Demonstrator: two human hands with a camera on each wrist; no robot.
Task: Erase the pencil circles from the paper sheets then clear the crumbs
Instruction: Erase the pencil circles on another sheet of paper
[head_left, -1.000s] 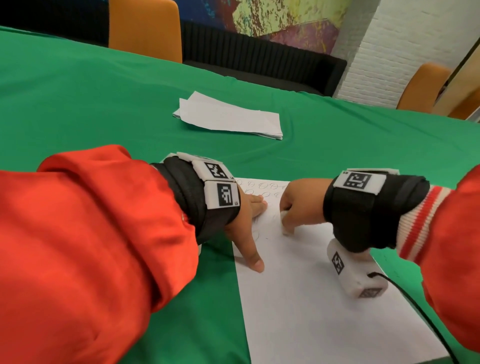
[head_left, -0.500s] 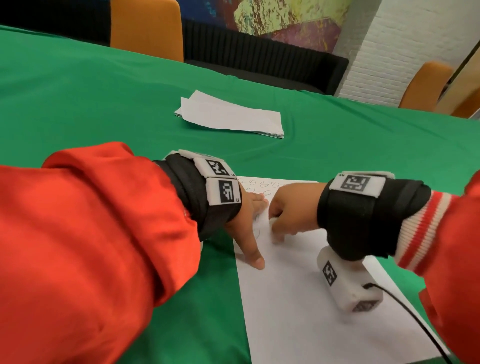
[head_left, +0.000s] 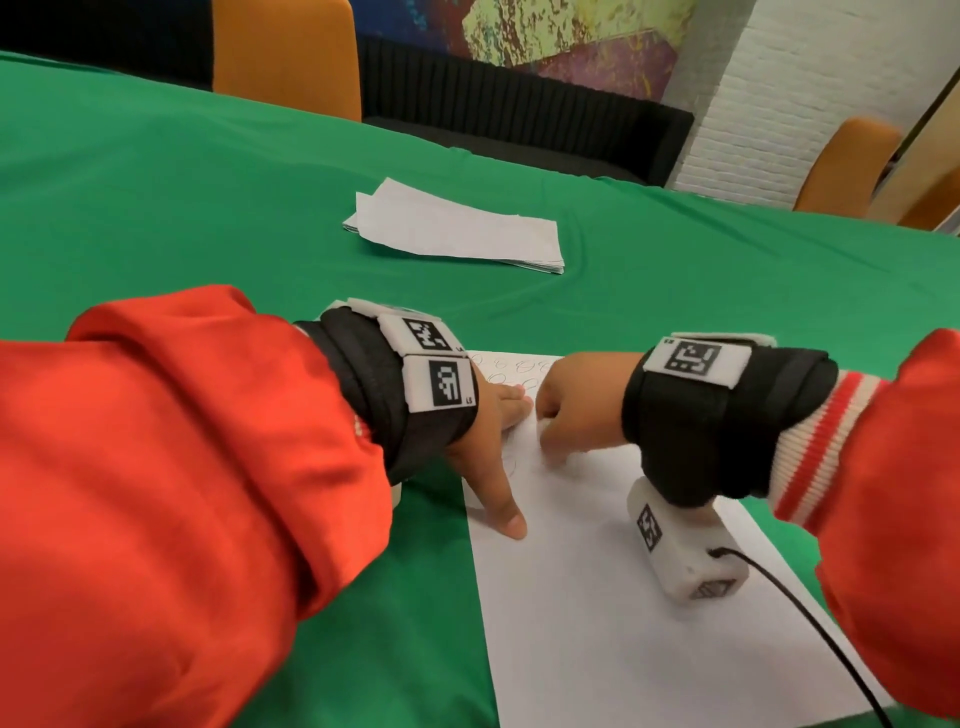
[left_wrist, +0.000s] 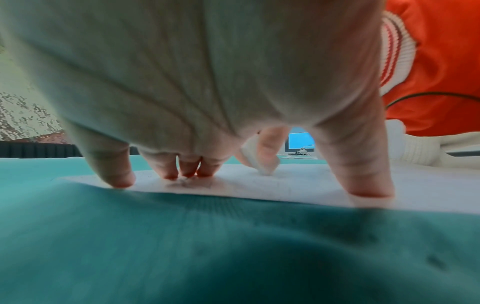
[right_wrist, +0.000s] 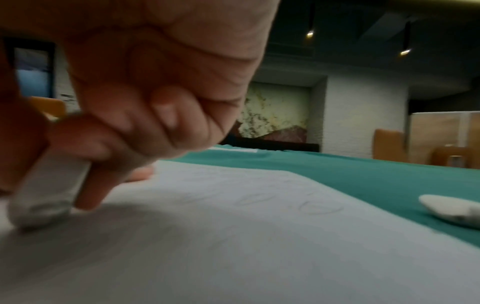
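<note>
**Eraser on the sheet, left hand pinning the paper**

My right hand (head_left: 576, 400) pinched a white eraser (right_wrist: 46, 193) between thumb and curled fingers, its lower end pressed onto the paper sheet (head_left: 623, 623) that lay on the green tablecloth (head_left: 208, 208). My left hand (head_left: 488, 441) lay spread on the sheet's left edge, fingers straight, fingertips (left_wrist: 119, 181) pressing it flat. Faint pencil circles (right_wrist: 319, 209) showed near the sheet's far end. A stack of other sheets (head_left: 457, 228) sat well apart, farther up the table. I could make out no crumbs.
</note>
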